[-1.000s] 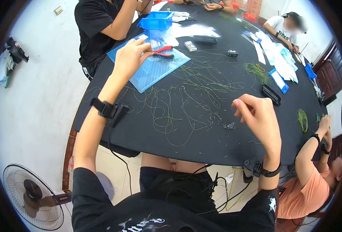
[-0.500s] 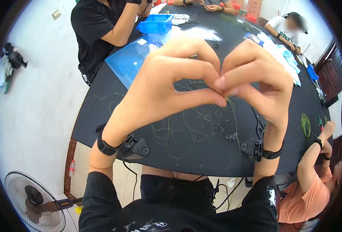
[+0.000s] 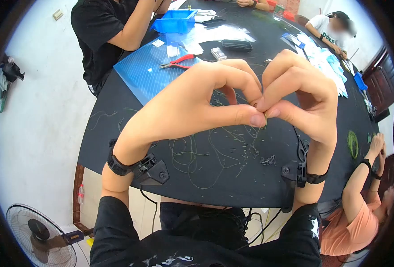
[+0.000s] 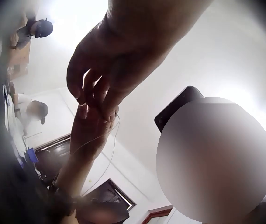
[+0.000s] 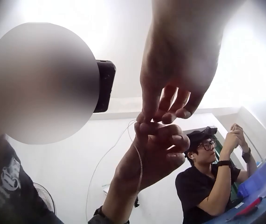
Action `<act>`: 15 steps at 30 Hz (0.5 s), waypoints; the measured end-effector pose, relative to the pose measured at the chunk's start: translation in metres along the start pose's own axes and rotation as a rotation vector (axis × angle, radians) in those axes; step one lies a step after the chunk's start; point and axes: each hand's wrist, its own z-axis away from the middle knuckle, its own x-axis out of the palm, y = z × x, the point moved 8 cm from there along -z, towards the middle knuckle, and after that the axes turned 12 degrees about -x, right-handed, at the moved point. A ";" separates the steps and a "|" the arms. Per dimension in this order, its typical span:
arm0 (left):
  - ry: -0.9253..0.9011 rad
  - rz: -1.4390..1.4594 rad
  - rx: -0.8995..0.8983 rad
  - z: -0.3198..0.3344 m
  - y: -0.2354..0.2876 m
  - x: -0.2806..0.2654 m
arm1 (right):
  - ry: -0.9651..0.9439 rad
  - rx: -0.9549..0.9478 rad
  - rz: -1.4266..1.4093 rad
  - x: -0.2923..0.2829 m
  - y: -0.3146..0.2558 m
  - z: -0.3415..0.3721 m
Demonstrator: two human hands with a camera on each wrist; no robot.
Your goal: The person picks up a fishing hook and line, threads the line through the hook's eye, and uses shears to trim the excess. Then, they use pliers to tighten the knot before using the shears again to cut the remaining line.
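Above the black table (image 3: 223,191), the fingertips of my left hand (image 3: 183,100) and right hand (image 3: 308,95) meet. A thin line (image 4: 117,133) is pinched between them, and the right wrist view shows that line (image 5: 140,163) hanging down in a loop. Both thumbs press against curled forefingers; what exactly sits between the tips is mostly hidden by them. Beyond the left hand, red-handled pliers (image 3: 184,59) lie on a blue lined mat (image 3: 136,73). Loose green line (image 3: 183,151) is spread over the tabletop under the hands. A small grey cluster (image 3: 268,160) lies near my right wrist.
At the back stand a blue bin (image 3: 177,22) and a black case (image 3: 237,45). White and pale blue packets (image 3: 315,58) cover the far right. A coil of green line (image 3: 352,144) lies by a person in an orange shirt (image 3: 350,227). Cables hang from both wrists.
My left hand has come from beside the pliers on the mat to meet the right hand, which rose from the table's right side. Since half a second ago the fingers have shifted only slightly.
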 end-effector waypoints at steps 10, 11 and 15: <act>0.047 0.097 -0.105 0.002 -0.005 -0.009 | 0.080 0.004 0.178 -0.006 -0.002 0.001; 0.067 0.088 -0.092 0.003 -0.003 -0.010 | 0.088 -0.007 0.186 -0.006 -0.003 0.001; 0.185 -0.030 -0.040 0.006 0.004 -0.017 | 0.127 -0.016 0.194 -0.008 -0.003 0.002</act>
